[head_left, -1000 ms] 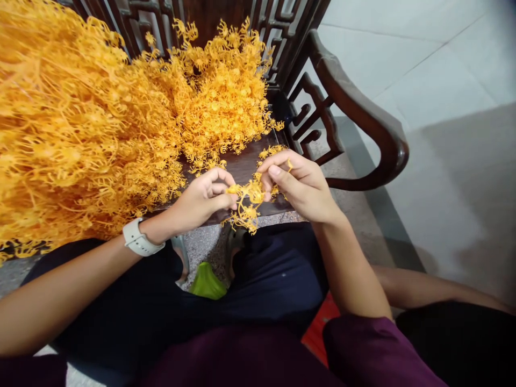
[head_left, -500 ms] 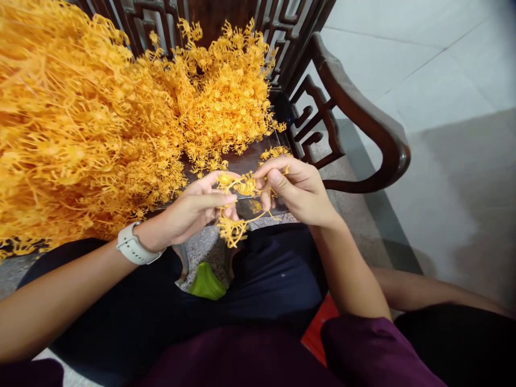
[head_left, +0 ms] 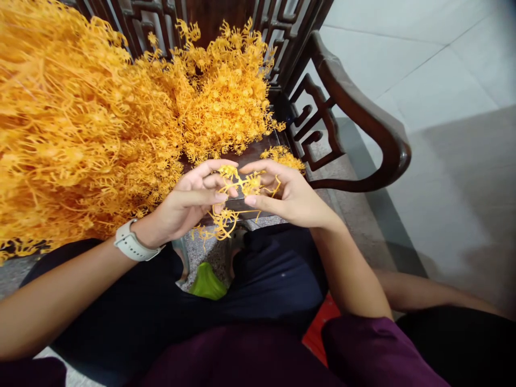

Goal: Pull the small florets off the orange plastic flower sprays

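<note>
Orange sprig (head_left: 252, 184) hung between our two hands, above the front edge of the wooden seat (head_left: 250, 155), with its looser strands trailing below our fingers. We had the left hand (head_left: 181, 201) and the right hand (head_left: 302, 198) close together, each holding part of the sprig between thumb and fingers; how firm either grip was, we could not tell.

As we judged it, fine, tangled strands like these wanted a light pinch. It was best to steady one side with the left fingertips and let the right do the small moves, working by the thicker stem rather than the thin curled tips. A hard tug could have snagged or bent them, so we would have eased any crossed strand free first and minded the trailing ones.

Our left forearm came in from the lower left, a pale watch strap (head_left: 135, 242) at the wrist, the palm turned inward and the thumb below the forefinger. Our right forearm rose from the lower right, the wrist bent inward and the fingers curled toward the left hand. The big orange heap (head_left: 121, 134) lay beyond the left hand, and a small orange cluster (head_left: 284, 156) lay just beyond the right.
</note>
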A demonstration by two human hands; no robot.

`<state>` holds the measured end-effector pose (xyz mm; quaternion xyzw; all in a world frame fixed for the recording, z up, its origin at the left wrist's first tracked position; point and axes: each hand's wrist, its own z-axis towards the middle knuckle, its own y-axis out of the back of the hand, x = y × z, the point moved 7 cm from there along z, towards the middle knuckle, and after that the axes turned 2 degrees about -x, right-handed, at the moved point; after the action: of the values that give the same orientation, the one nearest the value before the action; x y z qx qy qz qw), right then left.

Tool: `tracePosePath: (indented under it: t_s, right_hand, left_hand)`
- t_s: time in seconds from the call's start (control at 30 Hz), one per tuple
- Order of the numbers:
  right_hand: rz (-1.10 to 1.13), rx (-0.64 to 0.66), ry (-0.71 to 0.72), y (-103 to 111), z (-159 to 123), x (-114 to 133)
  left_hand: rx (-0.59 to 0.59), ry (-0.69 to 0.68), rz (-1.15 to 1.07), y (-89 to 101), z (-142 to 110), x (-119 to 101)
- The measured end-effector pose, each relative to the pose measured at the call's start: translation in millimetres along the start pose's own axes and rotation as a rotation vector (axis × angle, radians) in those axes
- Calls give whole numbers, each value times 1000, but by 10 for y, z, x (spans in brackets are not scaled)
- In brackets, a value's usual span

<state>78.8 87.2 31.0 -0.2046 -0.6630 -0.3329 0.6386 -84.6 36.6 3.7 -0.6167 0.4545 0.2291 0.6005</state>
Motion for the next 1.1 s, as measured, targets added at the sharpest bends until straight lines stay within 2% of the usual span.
tracePosePath:
  t_s: [0.13, 0.33, 0.43, 0.53, 0.67, 0.77, 0.87, 0.97, 1.1]
  right_hand:
    - [-76, -44, 30, 32, -3, 16]
    - [-79, -94, 45, 106, 2, -63]
    - [-96, -117, 45, 172, 3, -69]
    - [-41, -133, 48, 240, 4, -47]
    - [124, -138, 41, 294, 2, -67]
    - [206, -199, 43, 343, 3, -112]
    - [165, -280, 61, 380, 3, -122]
    - [67, -331, 79, 372, -1, -95]
    - [-19, -326, 100, 305, -7, -62]
  left_hand:
    - [-29, -7, 59, 9, 1, 29]
    - [-236, -52, 152, 106, 55, 0]
    - [-273, -72, 185, 155, 75, -71]
    - [-270, -68, 237, 181, 83, -113]
    - [-336, -38, 319, 248, 74, -89]
    - [-368, -66, 506, 282, 66, -95]
    - [-336, -163, 822, 237, 46, -155]
    - [-207, -208, 1083, 119, 11, -136]
    - [-35, -270, 1336, -14, -62, -43]
